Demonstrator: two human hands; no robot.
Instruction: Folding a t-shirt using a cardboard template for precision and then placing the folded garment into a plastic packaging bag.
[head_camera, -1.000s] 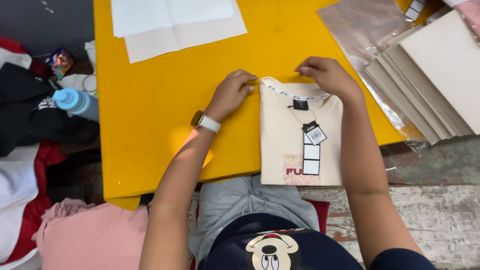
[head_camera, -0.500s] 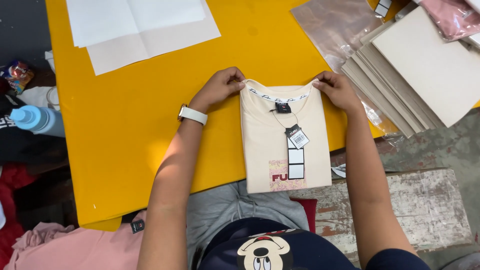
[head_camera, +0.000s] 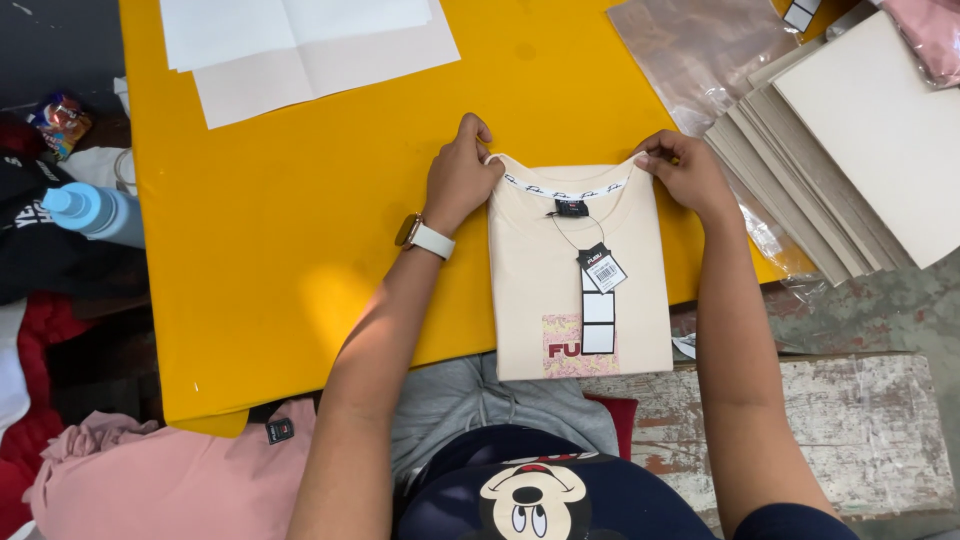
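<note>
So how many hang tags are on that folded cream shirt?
2: a black tag on a string below the collar, and a long black-and-white tag under it on the folded cream shirt; others may be hidden.

At centre we see a matt cream cloth shirt (head_camera: 560, 280) with paper tags (head_camera: 600, 290) on a smooth yellow tabletop (head_camera: 300, 230); upper right, glossy clear plastic bags (head_camera: 700, 55) and matt grey cardboard sheets (head_camera: 860, 130).

Pink bagged garment (head_camera: 932, 35) & blue bottle (head_camera: 92, 212) cut off at edges

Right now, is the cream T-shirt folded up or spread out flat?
Folded. The cream T-shirt is a neat narrow rectangle on the yellow table, sleeves tucked out of sight; the left hand and right hand pinch its collar corners.
</note>
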